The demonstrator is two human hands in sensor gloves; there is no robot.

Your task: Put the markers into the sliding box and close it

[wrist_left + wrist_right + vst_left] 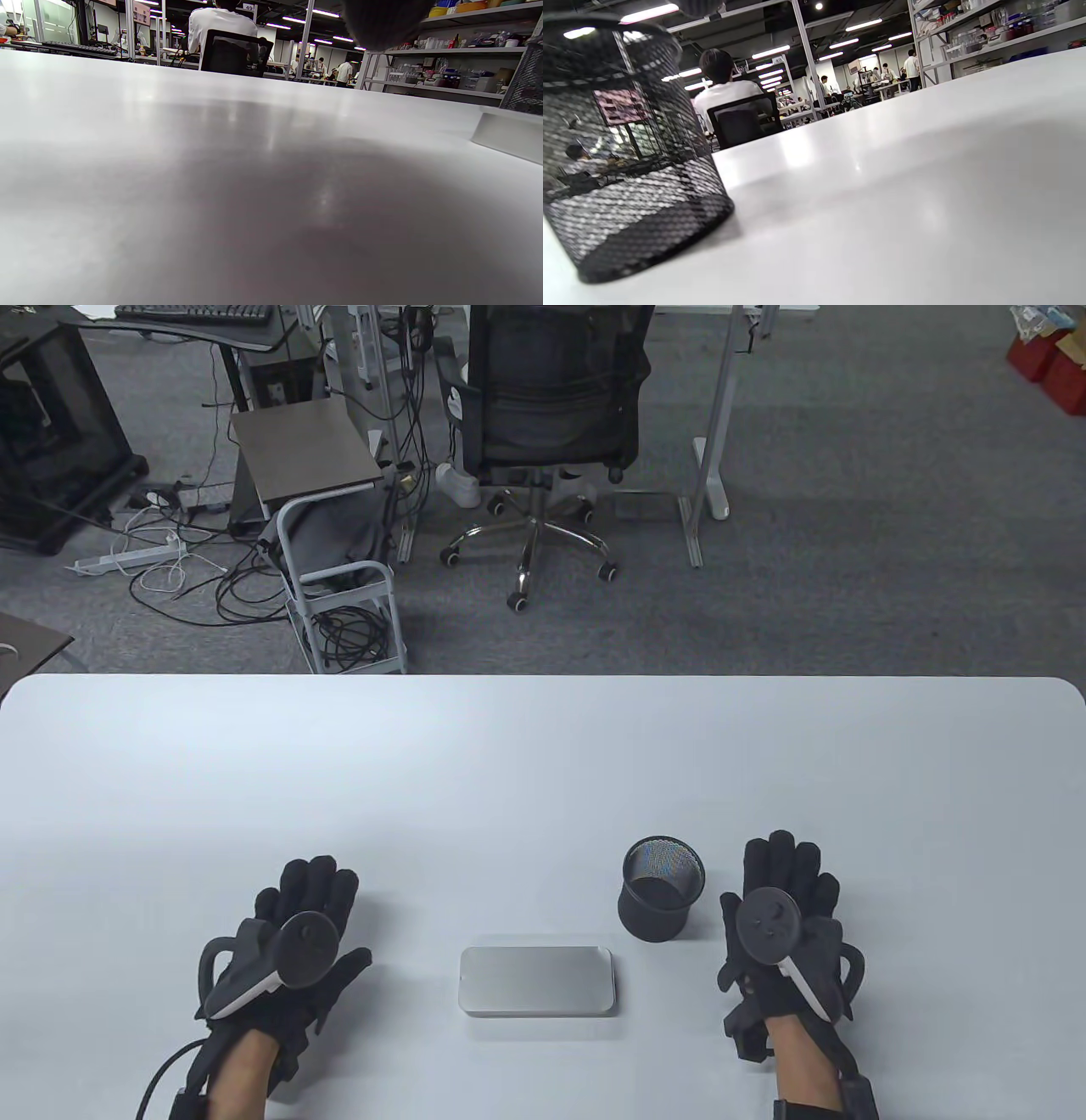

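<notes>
A flat silver sliding box lies shut near the table's front edge, between my two hands; its corner shows at the right of the left wrist view. No markers are visible in any view. My left hand rests flat on the table to the left of the box, fingers straight, holding nothing. Flat on the table to the right lies my right hand, fingers straight, beside a black mesh cup. The cup looks empty.
The white table stretches wide beyond the box and cup. Behind its far edge stand an office chair, a small cart and cables on the floor. A person sits at a desk in the wrist views' background.
</notes>
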